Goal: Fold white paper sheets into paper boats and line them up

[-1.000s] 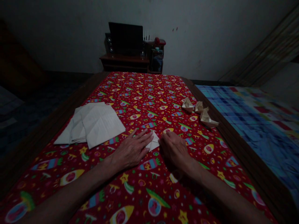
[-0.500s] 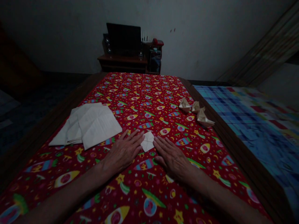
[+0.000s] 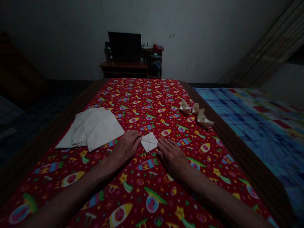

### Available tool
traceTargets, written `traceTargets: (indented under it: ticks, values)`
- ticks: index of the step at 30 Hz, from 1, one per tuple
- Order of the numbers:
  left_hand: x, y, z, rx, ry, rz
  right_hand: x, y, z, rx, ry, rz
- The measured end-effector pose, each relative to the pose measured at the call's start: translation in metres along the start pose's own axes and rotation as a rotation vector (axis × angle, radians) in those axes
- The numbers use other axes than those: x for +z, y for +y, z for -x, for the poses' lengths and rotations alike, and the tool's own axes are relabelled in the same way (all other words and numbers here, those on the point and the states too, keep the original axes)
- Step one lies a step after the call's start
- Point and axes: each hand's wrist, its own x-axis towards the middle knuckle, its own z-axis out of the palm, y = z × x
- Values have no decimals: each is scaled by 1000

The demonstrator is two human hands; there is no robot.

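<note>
A small square of white folded paper (image 3: 149,142) lies on the red patterned cloth with a corner towards me, crease lines crossing its face. My left hand (image 3: 127,144) is at its left corner, fingers bent and held together, with the fingertips and thumb closed at that corner. On the opposite side, my right hand (image 3: 173,155) rests low with its fingers stretched out, their tips touching the right corner. Left of my left hand is a stack of larger creased white paper sheets (image 3: 102,128), partly fanned out.
Several folded paper boats (image 3: 205,120) stand near the right edge of the cloth-covered surface (image 3: 152,177). A dark monitor (image 3: 125,46) with speakers sits on a wooden desk (image 3: 125,65) against the far wall. To the right lies a blue checked cover (image 3: 228,110).
My left hand has drawn back slightly left and its fingers have bent from lying flat. The folded paper has turned slightly and more of it shows. The camera view has tilted up a little.
</note>
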Motion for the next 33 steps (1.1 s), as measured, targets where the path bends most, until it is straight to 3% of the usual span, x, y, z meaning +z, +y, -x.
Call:
traceTargets:
  ticks: [5, 9, 12, 14, 16, 20, 24, 27, 29, 33]
  values:
    - [5, -4, -16, -32, -114, -30, 1, 2, 0, -20, 12, 27]
    - [5, 0, -26, -178, -274, 107, 4, 3, 0, -1, 47, 43]
    - [0, 12, -26, -233, -219, 160, -3, -2, -5, 56, 79, -11]
    - [-4, 23, -23, -162, -98, 80, -11, -8, -12, 125, 75, -172]
    - [-10, 36, -18, -15, -33, 0, -18, -14, -20, 229, 58, -471]
    - [-18, 55, -12, 245, -33, -196, -17, -15, -34, 447, 11, -1074]
    - [-18, 56, -11, 317, -67, -141, -2, 5, -39, 652, -23, -1256]
    - [-14, 42, -11, 255, -72, 7, 3, 23, -42, 664, -174, -1096]
    - [-9, 31, -12, 166, -61, 90, 1, 31, -43, 571, -228, -797]
    - [0, 13, -12, 157, -87, 243, -2, 36, -38, 292, -143, -75]
